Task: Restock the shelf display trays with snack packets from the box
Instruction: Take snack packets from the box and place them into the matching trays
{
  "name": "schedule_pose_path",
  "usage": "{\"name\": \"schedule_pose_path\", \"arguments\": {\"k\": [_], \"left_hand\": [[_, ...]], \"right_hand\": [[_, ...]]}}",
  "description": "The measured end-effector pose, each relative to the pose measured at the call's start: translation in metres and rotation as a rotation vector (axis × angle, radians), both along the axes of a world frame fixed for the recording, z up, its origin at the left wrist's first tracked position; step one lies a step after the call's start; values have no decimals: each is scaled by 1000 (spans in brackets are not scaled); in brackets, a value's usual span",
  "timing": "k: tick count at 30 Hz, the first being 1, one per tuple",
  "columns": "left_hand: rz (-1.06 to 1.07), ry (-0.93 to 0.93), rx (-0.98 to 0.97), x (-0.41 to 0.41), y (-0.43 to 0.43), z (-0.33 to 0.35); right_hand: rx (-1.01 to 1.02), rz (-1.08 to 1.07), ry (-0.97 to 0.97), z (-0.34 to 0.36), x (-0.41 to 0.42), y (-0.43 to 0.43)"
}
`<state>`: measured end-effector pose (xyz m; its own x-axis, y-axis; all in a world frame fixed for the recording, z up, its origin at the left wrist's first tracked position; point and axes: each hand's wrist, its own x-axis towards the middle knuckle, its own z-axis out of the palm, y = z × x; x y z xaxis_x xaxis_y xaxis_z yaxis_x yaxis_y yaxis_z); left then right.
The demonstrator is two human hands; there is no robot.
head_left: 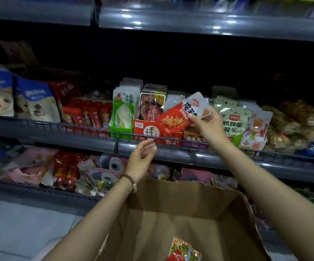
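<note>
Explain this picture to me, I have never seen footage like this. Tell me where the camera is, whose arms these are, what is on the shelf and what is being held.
There is no machine here. A person wears one camera on the head, looking forward and down, so both arms are their own. The right hand pinches a red-and-white snack packet in front of the small display trays, which hold upright packets in rows on the middle shelf. The left hand is empty, fingers relaxed, close to the shelf's front rail. Below is an open cardboard box with a few more packets lying at its bottom.
</note>
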<state>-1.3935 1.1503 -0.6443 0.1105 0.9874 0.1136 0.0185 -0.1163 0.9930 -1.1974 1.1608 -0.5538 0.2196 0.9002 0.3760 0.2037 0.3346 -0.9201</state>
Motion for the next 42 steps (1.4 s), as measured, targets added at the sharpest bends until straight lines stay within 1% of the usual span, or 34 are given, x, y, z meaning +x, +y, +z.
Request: {"name": "schedule_pose_path", "arguments": {"k": [3, 5, 7, 10, 13, 16, 18, 21, 25, 27, 29, 33, 35, 37, 39, 42], "left_hand": [[-52, 451, 291, 3, 15, 2], [-60, 746, 440, 10, 24, 6], [-74, 929, 479, 17, 32, 9], [-99, 1066, 468, 26, 40, 9], [-81, 1115, 460, 30, 43, 7], [-59, 1138, 476, 31, 44, 2], [-50, 1132, 494, 31, 44, -1], [-35, 1118, 507, 32, 43, -5], [-26, 1132, 526, 33, 44, -6], [-28, 1138, 529, 34, 44, -7], [-25, 1146, 532, 34, 44, -6], [-23, 1168, 542, 33, 45, -5], [-21, 1175, 545, 33, 44, -5], [-19, 1178, 539, 33, 43, -6], [-37, 1170, 508, 33, 42, -7], [-62, 1136, 485, 33, 38, -7]], "right_hand": [[153, -64, -261, 25, 12, 19], [175, -87, -385, 28, 18, 30], [118, -71, -508, 23, 20, 37], [89, -59, -624, 20, 20, 39], [107, -69, -708, 30, 27, 45], [54, -55, -775, 29, 29, 44], [50, -40, -751, 23, 23, 41], [66, -34, -641, 20, 15, 40], [-41, -14, -580, 11, 21, 42], [-88, 13, -592, 12, 24, 40], [-100, 26, -681, 20, 25, 42], [-124, -6, -958, 39, 11, 56], [-202, -31, -1058, 36, -1, 64], [-270, -45, -1104, 26, -11, 69], [-292, -69, -1059, 15, -13, 71], [-260, -83, -797, 4, -7, 61]]}}
